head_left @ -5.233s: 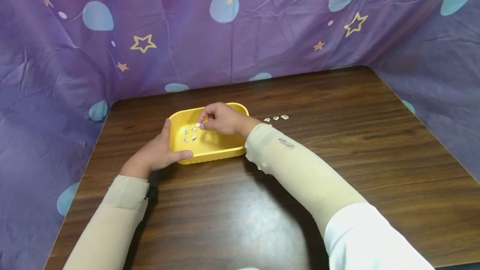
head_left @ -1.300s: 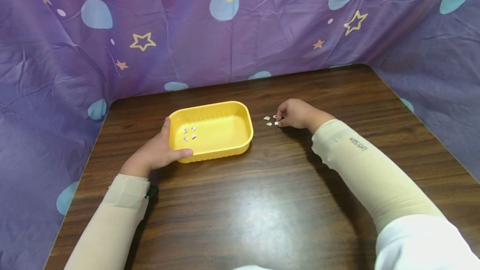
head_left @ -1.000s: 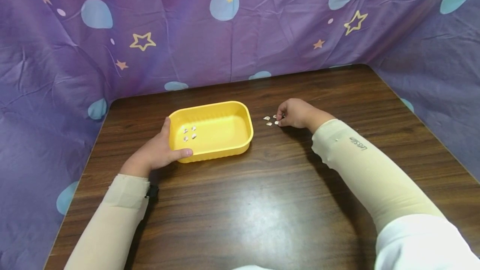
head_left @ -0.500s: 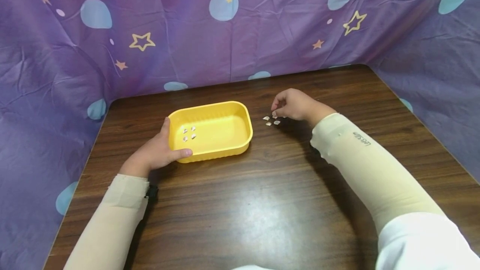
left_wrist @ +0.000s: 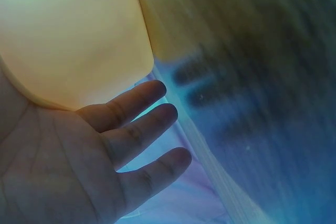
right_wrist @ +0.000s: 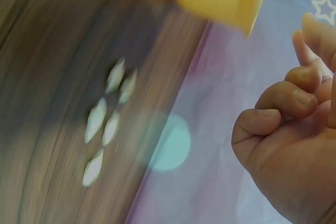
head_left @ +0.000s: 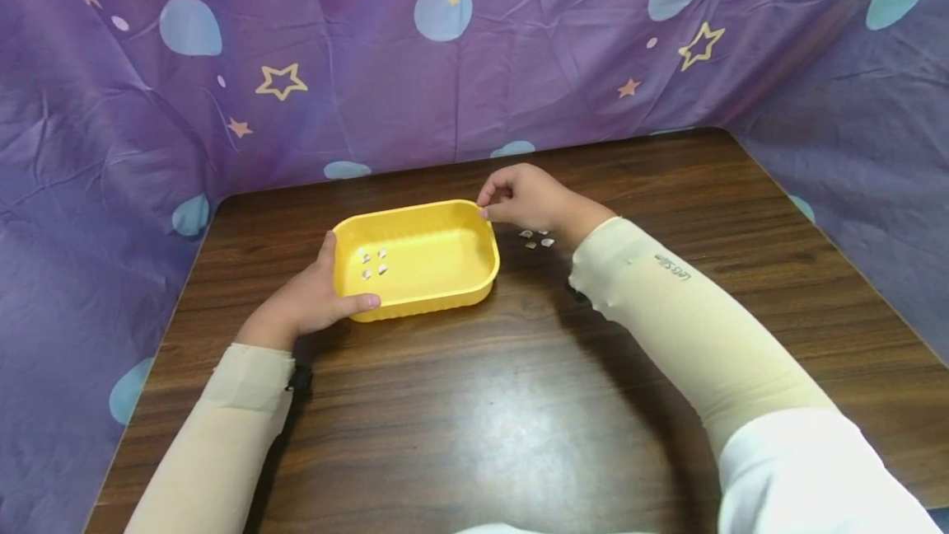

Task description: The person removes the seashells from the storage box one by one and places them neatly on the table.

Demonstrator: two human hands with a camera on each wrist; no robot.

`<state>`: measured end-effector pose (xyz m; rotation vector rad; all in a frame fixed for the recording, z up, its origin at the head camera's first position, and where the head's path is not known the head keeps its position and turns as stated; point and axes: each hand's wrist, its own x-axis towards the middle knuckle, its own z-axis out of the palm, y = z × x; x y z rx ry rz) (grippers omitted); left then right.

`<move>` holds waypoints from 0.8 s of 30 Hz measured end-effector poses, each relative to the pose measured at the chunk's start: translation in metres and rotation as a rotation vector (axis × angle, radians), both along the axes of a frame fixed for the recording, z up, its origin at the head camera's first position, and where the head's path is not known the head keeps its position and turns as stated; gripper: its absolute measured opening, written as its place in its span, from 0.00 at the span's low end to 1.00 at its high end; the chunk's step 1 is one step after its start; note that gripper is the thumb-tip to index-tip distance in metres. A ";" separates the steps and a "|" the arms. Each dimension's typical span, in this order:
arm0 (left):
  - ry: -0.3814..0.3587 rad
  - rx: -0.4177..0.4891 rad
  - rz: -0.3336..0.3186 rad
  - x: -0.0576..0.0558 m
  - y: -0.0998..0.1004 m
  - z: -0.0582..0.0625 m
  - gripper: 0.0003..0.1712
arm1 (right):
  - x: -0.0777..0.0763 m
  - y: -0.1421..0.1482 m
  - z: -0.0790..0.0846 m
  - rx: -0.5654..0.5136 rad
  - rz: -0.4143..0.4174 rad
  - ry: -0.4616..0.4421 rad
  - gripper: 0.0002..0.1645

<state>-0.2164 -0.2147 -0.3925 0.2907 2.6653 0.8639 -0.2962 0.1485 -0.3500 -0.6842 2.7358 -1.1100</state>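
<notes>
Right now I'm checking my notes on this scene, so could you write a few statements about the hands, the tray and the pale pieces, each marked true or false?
1. The left hand touches the yellow tray. True.
2. The right hand is by the tray's far right corner. True.
3. Small pale pieces lie inside the tray. True.
4. The pieces in the tray sit at its right end. False: they sit toward its left end.
5. Every pale piece is in the tray. False: five lie on the table.
</notes>
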 end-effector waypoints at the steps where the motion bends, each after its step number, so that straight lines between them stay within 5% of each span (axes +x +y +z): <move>1: -0.001 0.000 -0.002 0.000 0.000 0.000 0.81 | 0.000 -0.006 0.000 -0.017 0.006 -0.007 0.05; 24: -0.010 -0.022 -0.021 0.001 0.001 0.003 0.81 | 0.012 -0.111 -0.020 -0.068 0.106 -0.115 0.09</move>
